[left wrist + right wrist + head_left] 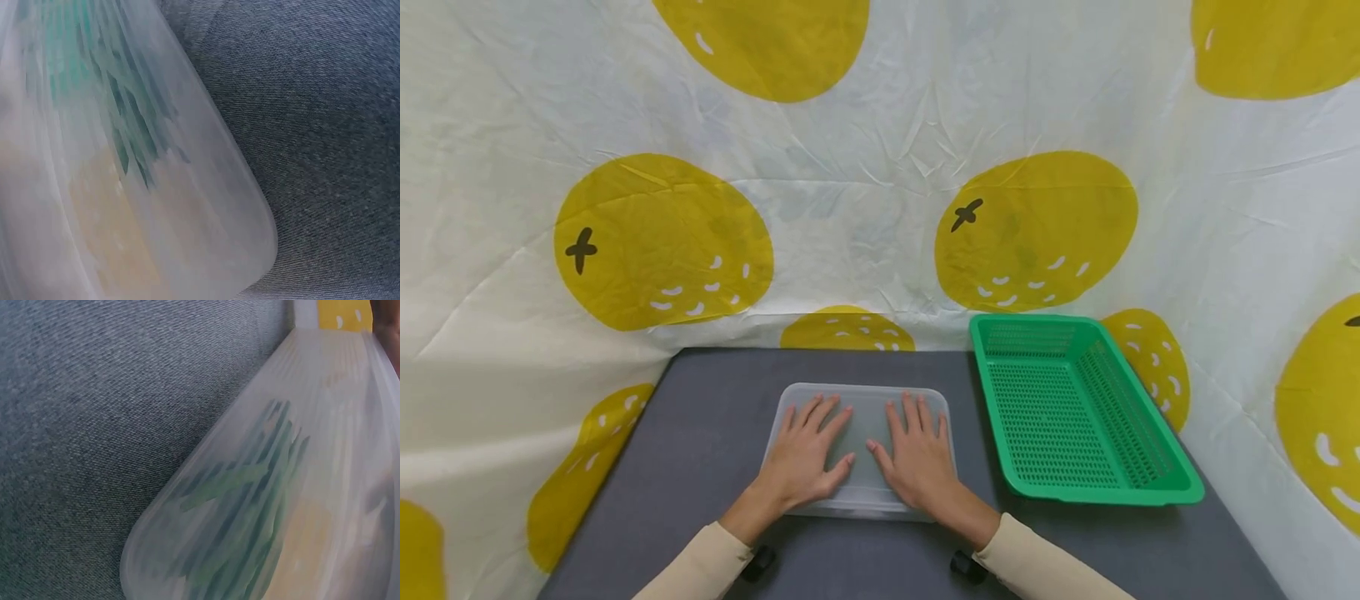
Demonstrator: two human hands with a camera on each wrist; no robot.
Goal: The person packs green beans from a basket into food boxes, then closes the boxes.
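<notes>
A translucent plastic container [863,429] with rounded corners and a pale lid lies on the grey tabletop in front of me. My left hand [801,460] rests palm down on its left half, fingers spread and straight. On the right half my right hand [917,462] lies the same way, thumb pointing inward. Both wrist views look at the ribbed side of the container [212,200], where blurred green streaks and a yellowish patch show. At the top right corner of the right wrist view, part of a hand [387,328] touches the container's edge.
A green perforated plastic basket [1052,417] stands to the right of the container. The grey table [700,433] reaches back to a white curtain [850,225] printed with big yellow fruits, which also hangs along both sides. Dark straps [967,567] sit at the wrists.
</notes>
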